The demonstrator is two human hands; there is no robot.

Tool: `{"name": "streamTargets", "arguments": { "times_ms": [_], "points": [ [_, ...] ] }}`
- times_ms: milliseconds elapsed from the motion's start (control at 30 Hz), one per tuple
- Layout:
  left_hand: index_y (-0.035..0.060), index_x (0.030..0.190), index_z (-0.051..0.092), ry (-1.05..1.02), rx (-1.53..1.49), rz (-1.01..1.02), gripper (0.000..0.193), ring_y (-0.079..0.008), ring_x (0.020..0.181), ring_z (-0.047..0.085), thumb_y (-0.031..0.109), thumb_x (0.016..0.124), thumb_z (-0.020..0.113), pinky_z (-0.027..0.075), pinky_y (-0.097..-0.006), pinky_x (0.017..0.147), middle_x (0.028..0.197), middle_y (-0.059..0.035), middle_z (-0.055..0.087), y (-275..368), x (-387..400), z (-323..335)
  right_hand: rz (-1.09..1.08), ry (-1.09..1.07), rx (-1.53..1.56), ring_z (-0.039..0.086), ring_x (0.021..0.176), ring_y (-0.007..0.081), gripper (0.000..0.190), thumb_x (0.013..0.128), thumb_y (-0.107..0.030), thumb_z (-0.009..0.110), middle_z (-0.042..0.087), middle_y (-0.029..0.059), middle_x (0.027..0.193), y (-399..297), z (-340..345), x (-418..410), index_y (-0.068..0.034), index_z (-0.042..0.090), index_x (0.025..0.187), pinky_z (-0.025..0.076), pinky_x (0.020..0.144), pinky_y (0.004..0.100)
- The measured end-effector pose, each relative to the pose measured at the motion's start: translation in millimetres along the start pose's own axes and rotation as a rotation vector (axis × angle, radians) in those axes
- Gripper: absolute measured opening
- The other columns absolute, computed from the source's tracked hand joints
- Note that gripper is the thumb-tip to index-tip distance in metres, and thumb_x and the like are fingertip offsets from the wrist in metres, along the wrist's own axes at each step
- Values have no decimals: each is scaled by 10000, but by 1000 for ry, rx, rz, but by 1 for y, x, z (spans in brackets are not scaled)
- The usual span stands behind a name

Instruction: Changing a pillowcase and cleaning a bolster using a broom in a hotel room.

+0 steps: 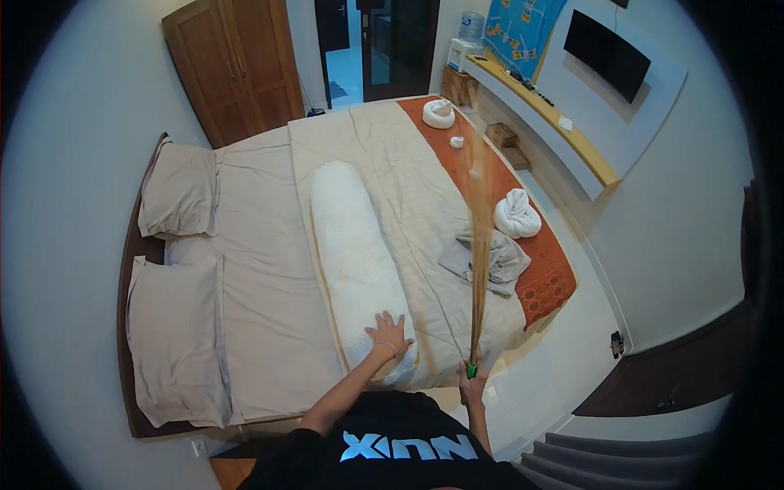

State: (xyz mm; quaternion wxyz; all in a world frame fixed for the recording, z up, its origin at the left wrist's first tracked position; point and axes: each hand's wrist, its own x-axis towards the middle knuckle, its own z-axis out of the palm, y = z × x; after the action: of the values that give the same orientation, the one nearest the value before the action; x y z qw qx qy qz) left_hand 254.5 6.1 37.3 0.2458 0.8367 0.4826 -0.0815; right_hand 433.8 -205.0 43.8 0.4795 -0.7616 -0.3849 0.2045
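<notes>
My left hand (390, 335) lies with spread fingers on the near end of a long white bolster (352, 239). The bolster stretches across a beige bedspread (407, 202) on the bed. In my right hand (472, 387) is the green handle of a stick broom (480, 275). Its thin bristles point away from me over the bed, and their far ends are blurred. Behind the broom, a crumpled grey cloth (507, 264) rests partly on the bedspread and partly on an orange bed runner (548, 288).
Rolled white towels (517, 213) (438, 114) sit on the runner. Two pillows (179, 190) (176, 340) lie by the dark headboard (125, 306). Beyond the bed's foot, a wall shelf (551, 119) runs below a television (606, 55). A wooden wardrobe (233, 73) stands at the far left.
</notes>
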Motion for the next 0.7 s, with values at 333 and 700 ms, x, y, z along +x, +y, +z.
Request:
{"name": "streamTargets", "arguments": {
  "times_ms": [333,700],
  "points": [
    [328,1346,566,369,267,-8,523,-502,1471,137,328,831,659,47,-837,1029,1599,-250,202,-37,31,73,178,8,209,469,581,89,255,1008,-271,608,494,0,669,-18,14,17,-18,629,983,400,534,272],
    [296,980,679,495,106,17,276,-447,1472,216,89,831,574,159,-733,1114,1598,-148,275,-91,-60,23,367,-112,904,370,412,80,443,1028,-518,469,329,-36,580,-68,3,85,-83,509,955,344,385,255]
  ]
}}
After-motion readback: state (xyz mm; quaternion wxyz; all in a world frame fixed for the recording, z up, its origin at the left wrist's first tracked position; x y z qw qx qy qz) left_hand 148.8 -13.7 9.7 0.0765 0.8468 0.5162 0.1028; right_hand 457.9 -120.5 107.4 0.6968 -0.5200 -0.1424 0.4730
